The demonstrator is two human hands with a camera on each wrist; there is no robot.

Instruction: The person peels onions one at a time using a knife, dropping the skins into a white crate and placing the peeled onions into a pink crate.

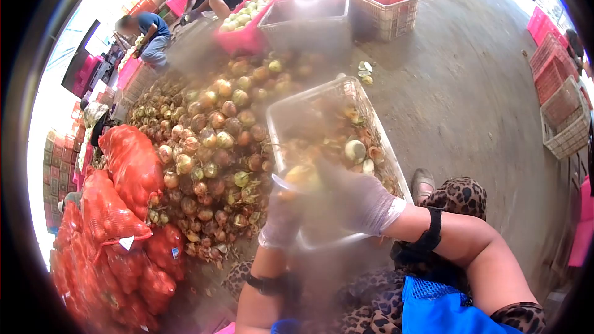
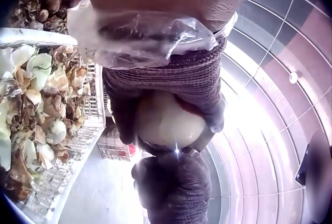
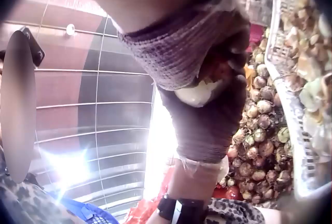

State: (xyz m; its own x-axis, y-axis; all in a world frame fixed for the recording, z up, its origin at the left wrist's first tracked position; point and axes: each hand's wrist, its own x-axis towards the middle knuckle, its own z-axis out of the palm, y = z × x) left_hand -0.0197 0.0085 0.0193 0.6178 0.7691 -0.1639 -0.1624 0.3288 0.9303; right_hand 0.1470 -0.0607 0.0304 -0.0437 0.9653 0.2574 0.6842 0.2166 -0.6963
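We judged the step in hand to be the stripping of a single onion [image 2: 168,120]. It sat between the two gloved hands, held up in the air just short of the white plastic crate [image 1: 387,142]. The left hand [image 2: 161,79] was clamped round it, fingers and thumb curled over its pale, already bare flank. The right hand [image 2: 174,187] was closed against the onion's far end. In the right wrist view its fingers curled over a patch of reddish skin not yet off. A small glint showed where that hand met the onion, but we could not tell whether it was a blade.

In our view, the next move called for a firm hold by the left hand while the right pulled that last skin clear. The scraps would need to fall into the crate just beyond the hands, which already held peelings and some pale pieces.

A heap of unpeeled onions [image 1: 216,142] lay on the floor out past the left hand, and red mesh sacks [image 1: 127,164] farther out on that side.

As for writing, one sack carried a white tag [image 1: 127,242], too small for us to read. We found no brand or lettering on the gloves, the crate or the wrist straps.
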